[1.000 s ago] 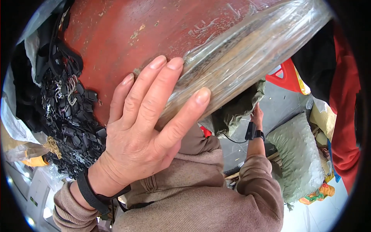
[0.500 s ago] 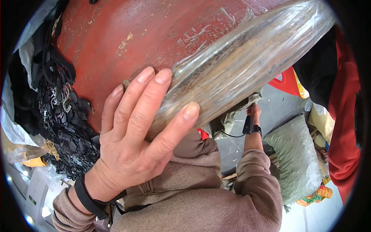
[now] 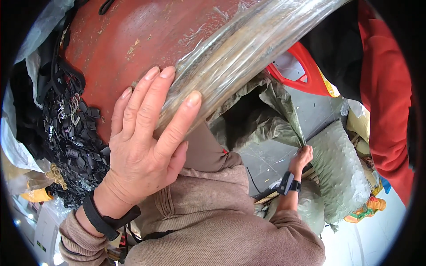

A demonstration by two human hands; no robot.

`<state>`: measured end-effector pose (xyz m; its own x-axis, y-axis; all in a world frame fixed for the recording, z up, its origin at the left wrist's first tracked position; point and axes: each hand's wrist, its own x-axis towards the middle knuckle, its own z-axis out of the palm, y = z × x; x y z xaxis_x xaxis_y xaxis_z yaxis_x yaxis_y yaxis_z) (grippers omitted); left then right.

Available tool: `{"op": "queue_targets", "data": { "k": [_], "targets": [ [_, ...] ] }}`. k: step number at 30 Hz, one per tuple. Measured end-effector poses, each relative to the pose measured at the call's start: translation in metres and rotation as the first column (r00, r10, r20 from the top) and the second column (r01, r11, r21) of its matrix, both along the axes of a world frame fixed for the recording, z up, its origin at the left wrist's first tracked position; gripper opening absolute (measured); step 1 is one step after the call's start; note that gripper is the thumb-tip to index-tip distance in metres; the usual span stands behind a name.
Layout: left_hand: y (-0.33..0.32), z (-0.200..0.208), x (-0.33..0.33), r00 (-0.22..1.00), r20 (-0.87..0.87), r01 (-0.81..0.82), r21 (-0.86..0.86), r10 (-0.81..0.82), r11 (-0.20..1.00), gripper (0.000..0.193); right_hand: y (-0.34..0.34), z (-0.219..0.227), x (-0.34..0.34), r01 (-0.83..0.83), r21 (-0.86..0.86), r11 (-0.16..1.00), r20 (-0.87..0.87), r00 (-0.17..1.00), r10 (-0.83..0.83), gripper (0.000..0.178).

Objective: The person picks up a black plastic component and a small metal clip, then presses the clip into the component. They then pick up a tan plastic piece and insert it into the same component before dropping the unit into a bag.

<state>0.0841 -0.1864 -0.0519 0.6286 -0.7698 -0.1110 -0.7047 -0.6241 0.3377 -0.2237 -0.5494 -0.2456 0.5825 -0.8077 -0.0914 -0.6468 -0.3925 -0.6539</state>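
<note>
My left hand (image 3: pixel 144 142) lies on the edge of a worn red tabletop (image 3: pixel 133 40), fingers stretched out and holding nothing. Clear plastic film wraps the table's wooden edge (image 3: pixel 235 57), where my fingertips and thumb rest. Below the edge, at the right, my right hand (image 3: pixel 304 156) is closed on the rim of a grey-green woven sack (image 3: pixel 270 128). The sack's mouth gapes and its inside is dark. Left of my left hand lies a pile of black plastic buckles and straps (image 3: pixel 73 146).
A bulging, closed pale-green sack (image 3: pixel 341 173) stands on the grey floor, right of my right hand. Beyond the open sack is a red plastic item with a cut-out (image 3: pixel 295 71). A person in red and black clothing (image 3: pixel 386 88) is at the far right.
My right hand has come out from near the table edge toward me and to the right, pulling the sack's rim so its mouth shows wide. My left hand stays on the edge.
</note>
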Motion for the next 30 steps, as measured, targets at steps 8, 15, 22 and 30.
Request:
{"op": "queue_targets", "data": {
  "k": [8, 15, 22, 30],
  "targets": [
    [0.000, 0.001, 0.000, 1.000, -0.011, -0.017, -0.005, 0.017, 1.000, 0.072, -0.025, -0.018, -0.024, 0.281, 0.123, 0.952, -0.128, 0.956, -0.265, 0.004],
    [0.001, -0.002, 0.000, 1.000, -0.021, -0.021, -0.011, 0.021, 1.000, 0.072, 0.046, -0.070, 0.157, -0.657, -0.123, 0.744, -0.434, 0.710, 0.555, 0.029],
    [0.000, -0.004, 0.000, 0.996, -0.052, -0.071, -0.018, 0.070, 0.997, 0.063, 0.153, -0.141, 0.243, -0.819, 0.561, 0.122, -0.331, -0.087, 0.940, 0.039],
    [0.003, -0.002, 0.000, 0.998, -0.032, -0.062, -0.043, 0.061, 0.997, 0.058, 0.137, -0.222, 0.101, -0.916, 0.257, 0.307, -0.337, 0.213, 0.917, 0.040]
  ]
}}
